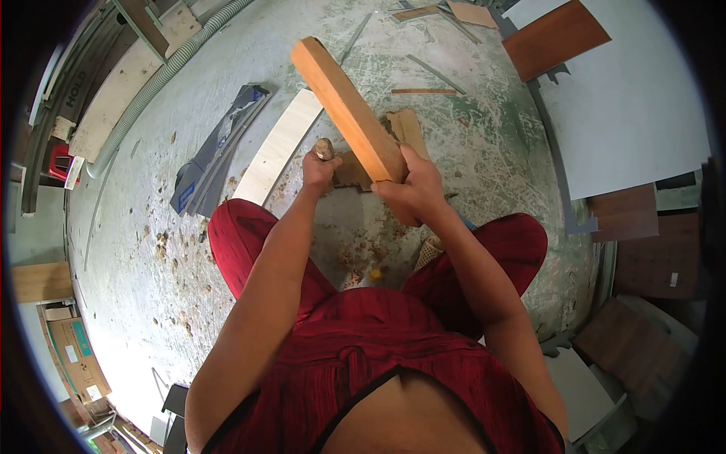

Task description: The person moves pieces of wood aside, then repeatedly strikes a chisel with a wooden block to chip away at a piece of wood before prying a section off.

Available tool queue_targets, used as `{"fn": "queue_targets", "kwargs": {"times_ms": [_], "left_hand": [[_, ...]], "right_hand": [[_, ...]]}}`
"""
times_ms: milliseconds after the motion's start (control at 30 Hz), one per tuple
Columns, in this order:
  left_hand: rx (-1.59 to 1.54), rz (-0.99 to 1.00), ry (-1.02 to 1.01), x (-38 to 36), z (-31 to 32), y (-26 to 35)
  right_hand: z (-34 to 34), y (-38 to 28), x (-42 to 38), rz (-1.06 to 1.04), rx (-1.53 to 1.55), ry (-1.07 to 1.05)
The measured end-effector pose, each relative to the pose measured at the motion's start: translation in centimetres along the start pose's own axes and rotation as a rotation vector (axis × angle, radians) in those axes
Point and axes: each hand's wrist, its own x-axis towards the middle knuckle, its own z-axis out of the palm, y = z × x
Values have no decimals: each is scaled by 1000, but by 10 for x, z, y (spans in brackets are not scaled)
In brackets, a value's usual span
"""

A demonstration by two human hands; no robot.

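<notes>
My right hand grips the lower end of a thick orange-brown wooden block, which slants up and to the left over the floor. To its left, my left hand is closed around a short object with a rounded, worn brown end; the rest of that object is hidden in the fist. The two hands are apart. Beneath them lies a piece of brown cardboard, partly covered by the block and my right hand.
A pale board and dark grey strips lie on the floor at left. A ribbed hose curves behind them. Thin strips lie ahead. A large white panel and brown boards are at right.
</notes>
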Motion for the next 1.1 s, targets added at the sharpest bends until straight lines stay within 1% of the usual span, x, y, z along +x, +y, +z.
{"fn": "queue_targets", "kwargs": {"times_ms": [100, 133, 200, 233, 300, 333, 433, 467, 567, 633, 700, 733, 767, 800, 833, 900, 967, 1033, 1067, 1100], "left_hand": [[27, 58, 36, 8, 3, -17], [27, 55, 43, 2, 3, -3], [28, 49, 55, -11, 7, 21], [-88, 45, 17, -11, 7, 18], [-321, 41, -56, -6, 7, 5], [-569, -115, -109, 1, 2, 2], [-215, 69, -36, -7, 6, 2], [-370, 54, -50, 3, 9, -20], [23, 42, 33, -19, 7, 32], [45, 14, 27, -13, 6, 21], [43, 31, 22, -5, 8, 3], [-117, -31, -5, 5, 6, -16], [-279, -94, -31, 17, 3, -39], [-441, -158, -56, 19, 2, -37], [-270, -63, -20, 22, 3, -37], [70, 108, 62, 14, 2, -34], [155, 246, 50, -1, -3, -12], [122, 126, 143, -2, -6, -1], [112, 135, 167, 15, -14, -26], [15, 28, 223, 14, -17, -21]], "right_hand": [[4, -16, -1, -127, 6, 71], [7, -20, -2, -167, 21, 87], [15, -17, -3, -126, -26, 44], [19, -13, -4, -107, -50, 25], [28, 3, 4, 62, -355, -183], [31, 8, 7, 145, -509, -287], [29, 10, 8, 154, -419, -267], [27, 8, 7, 104, -321, -216], [21, -11, 1, 0, -54, -92], [23, -19, 0, -33, 86, -27], [28, -6, -5, -31, -60, -36], [31, 3, -7, -30, -135, -37], [34, 13, -7, 7, -273, -107], [36, 17, -4, 44, -412, -179], [38, 20, -2, 80, -546, -248], [34, 15, -3, 68, -425, -212], [27, 1, -4, 51, -294, -174], [18, -8, 0, 31, -151, -108], [16, -5, 2, 43, -73, -96], [16, -1, 3, 53, 6, -84]]}}
